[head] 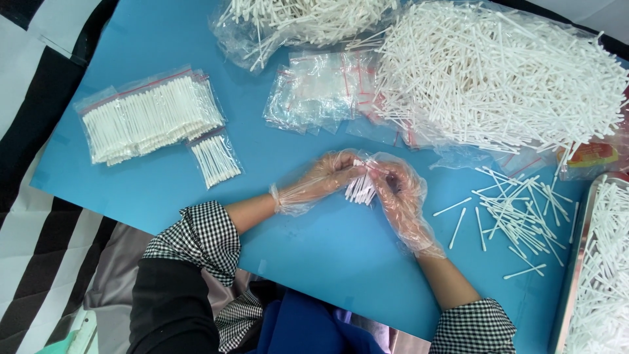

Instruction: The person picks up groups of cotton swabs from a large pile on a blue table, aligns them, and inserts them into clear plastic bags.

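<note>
On the blue counter (196, 190), top right, big loose heap of white cotton swabs (498, 72). Upper left, stack of filled swab bags (147, 118), one small filled bag (216, 159) just beside it. Pile of empty zip bags (321, 92) between stack and heap. Scattered loose swabs (517, 216) at right, near a metal tray (580, 262) of more swabs. Centre: left hand (321, 180) and right hand (400, 193), both in clear plastic gloves, meet over the counter; fingers of both pinched narrow around a small swab bundle (360, 190) held between them, seemingly at a small clear bag's mouth.
</note>
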